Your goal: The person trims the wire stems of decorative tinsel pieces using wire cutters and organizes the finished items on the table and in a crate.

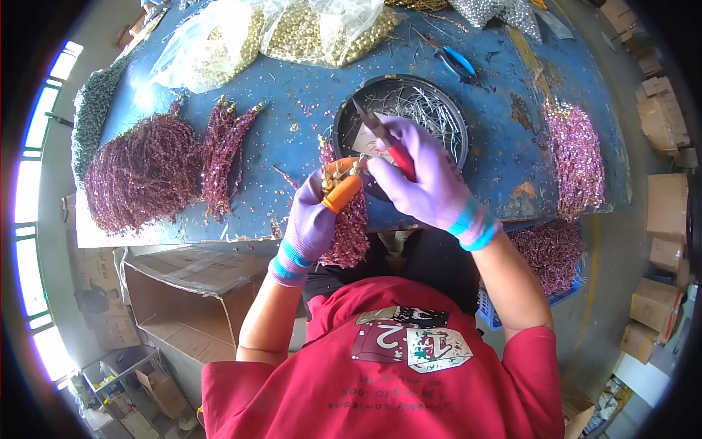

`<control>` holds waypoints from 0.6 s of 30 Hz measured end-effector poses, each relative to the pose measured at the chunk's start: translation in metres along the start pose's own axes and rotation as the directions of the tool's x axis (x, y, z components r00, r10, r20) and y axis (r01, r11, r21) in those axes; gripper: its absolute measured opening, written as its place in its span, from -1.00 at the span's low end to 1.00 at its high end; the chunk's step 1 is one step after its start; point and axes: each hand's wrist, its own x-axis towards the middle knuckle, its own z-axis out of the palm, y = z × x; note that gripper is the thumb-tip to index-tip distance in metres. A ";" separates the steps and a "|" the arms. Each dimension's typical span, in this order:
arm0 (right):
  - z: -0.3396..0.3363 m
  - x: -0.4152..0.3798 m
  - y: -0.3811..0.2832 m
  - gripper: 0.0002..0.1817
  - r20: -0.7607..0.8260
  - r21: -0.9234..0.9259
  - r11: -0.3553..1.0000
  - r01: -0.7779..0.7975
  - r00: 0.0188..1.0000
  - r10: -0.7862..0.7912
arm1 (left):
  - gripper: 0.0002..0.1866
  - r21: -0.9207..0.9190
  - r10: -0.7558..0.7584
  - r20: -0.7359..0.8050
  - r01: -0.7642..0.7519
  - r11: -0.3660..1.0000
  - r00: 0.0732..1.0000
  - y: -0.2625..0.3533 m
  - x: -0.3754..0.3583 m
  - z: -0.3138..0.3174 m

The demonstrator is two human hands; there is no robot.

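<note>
My left hand (314, 216), in a purple glove with orange covers on two fingertips, is closed round the gold-beaded top of a bunch of pink tinsel strands (349, 238), which hang below it over the table's front edge. In my right hand (428, 175), also gloved in purple, is a pair of red-handled pliers (387, 139), jaws pointing up and left. My right thumb and fingertips come close to the beads at the left fingertips; whether they pinch a wire there is too small to tell. Behind both hands sits a round black tray (457, 110) with many short silver wires (424, 110).
Pink tinsel bunches (142, 172) lie on the blue table (285, 110) at left, another bunch (574, 157) at right. Bags of gold beads (311, 33) and blue-handled pliers (455, 62) are at the back. An open carton (194, 293) and a blue crate (490, 311) stand below.
</note>
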 end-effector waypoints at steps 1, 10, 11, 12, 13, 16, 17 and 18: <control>-0.005 -0.003 0.002 -0.66 0.003 0.000 1.000 0.001 1.000 -0.001 | -0.67 -0.001 0.001 -0.002 -0.001 1.000 1.000 0.000 0.000 0.000; -0.017 -0.041 0.002 -0.50 0.118 -0.583 0.809 0.074 0.993 -0.006 | -0.65 0.039 -0.015 -0.090 0.018 0.999 0.996 -0.007 0.000 0.008; -0.016 -0.042 0.003 -0.49 0.091 -0.623 0.780 0.059 0.996 -0.003 | -0.65 0.039 -0.016 -0.089 0.020 0.999 0.996 -0.008 -0.001 0.008; -0.014 -0.043 0.002 -0.49 0.091 -0.623 0.780 0.059 0.996 -0.003 | -0.67 0.003 -0.033 -0.098 0.034 0.999 0.995 -0.008 -0.001 0.008; -0.011 -0.042 0.002 -0.48 0.070 -0.621 0.782 0.055 0.997 -0.015 | -0.69 -0.033 -0.050 -0.106 0.047 0.998 0.993 -0.009 -0.001 0.008; -0.005 -0.039 0.001 -0.47 0.041 -0.620 0.783 0.047 0.999 -0.027 | -0.69 0.066 0.039 -0.114 -0.032 0.997 0.993 -0.012 -0.001 0.009; -0.003 -0.038 0.001 -0.46 0.032 -0.621 0.783 0.041 0.999 -0.027 | -0.69 0.065 0.039 -0.115 -0.032 0.997 0.993 -0.014 -0.001 0.008; -0.001 -0.037 0.002 -0.46 0.021 -0.614 0.789 0.040 0.999 -0.034 | -0.68 0.064 0.036 -0.119 -0.029 0.998 0.992 -0.018 0.000 0.007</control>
